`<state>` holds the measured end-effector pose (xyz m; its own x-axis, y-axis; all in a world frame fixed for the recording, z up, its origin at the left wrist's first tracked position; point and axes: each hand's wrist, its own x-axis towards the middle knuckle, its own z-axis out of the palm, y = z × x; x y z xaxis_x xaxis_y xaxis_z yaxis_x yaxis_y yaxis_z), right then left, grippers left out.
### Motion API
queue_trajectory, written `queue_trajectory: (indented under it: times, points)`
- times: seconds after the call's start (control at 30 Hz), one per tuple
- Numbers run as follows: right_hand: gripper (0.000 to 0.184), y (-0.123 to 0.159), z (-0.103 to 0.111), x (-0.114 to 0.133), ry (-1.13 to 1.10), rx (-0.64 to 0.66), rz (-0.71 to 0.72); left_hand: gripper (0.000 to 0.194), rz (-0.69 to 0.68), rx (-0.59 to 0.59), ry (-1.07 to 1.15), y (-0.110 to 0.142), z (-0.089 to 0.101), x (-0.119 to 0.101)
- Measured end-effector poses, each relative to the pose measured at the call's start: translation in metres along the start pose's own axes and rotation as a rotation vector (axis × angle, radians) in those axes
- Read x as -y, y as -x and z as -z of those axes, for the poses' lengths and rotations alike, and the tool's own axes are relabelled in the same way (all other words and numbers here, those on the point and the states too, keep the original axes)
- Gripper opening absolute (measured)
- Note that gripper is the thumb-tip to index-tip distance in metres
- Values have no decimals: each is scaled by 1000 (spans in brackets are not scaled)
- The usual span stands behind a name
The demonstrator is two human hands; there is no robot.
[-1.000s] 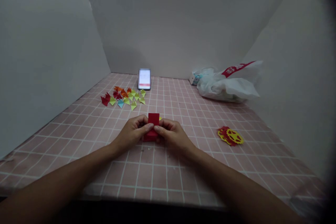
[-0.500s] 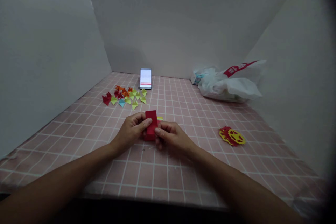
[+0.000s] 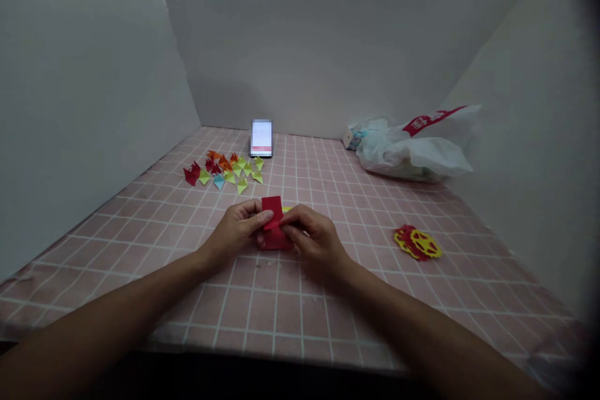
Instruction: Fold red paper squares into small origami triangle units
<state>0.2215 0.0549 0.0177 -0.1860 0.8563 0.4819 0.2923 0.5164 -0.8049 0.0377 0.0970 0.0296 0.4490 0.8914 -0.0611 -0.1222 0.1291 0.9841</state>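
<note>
Between my hands is a folded piece of red paper [image 3: 272, 205], held a little above the tiled-pattern tabletop. My left hand [image 3: 242, 225] grips its left side, thumb flat on the front and fingers behind. My right hand [image 3: 312, 234] pinches the paper's right edge between thumb and fingertips, where a flap stands away from the lower part. Just behind, a bit of yellow paper [image 3: 286, 208] shows, mostly hidden by the red paper and my right hand.
Several small folded paper pieces [image 3: 225, 165] in red, orange, yellow-green and blue lie at the back left. Behind them a phone [image 3: 261, 137] stands upright. A white plastic bag [image 3: 407, 153] rests at the back right. Red and yellow paper cut-outs [image 3: 424, 244] lie to the right.
My right thumb and fingers have risen along the paper's right edge and now pinch it. The lower right part of the red paper has opened out from the narrow folded strip.
</note>
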Motion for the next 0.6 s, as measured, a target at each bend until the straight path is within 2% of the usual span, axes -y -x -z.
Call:
queue_trajectory:
  times: [0.13,0.27,0.33,0.4,0.5,0.6]
  points:
    - [11,0,0,-1,-83,-42,-64,26,-37,-62,50,-3,2,2]
    - [34,0,-1,-1,49,36,55,27,-40,-65,65,-3,2,4]
    - [27,1,-2,1,154,46,133,25,-24,-59,59,-1,0,5]
    - [20,1,-2,3,202,-12,192,24,-10,-49,54,0,-1,5]
    - [15,1,-1,4,190,-97,232,22,-40,-49,56,1,-1,5]
    - [14,0,0,3,166,-112,260,18,-74,-56,65,1,0,4]
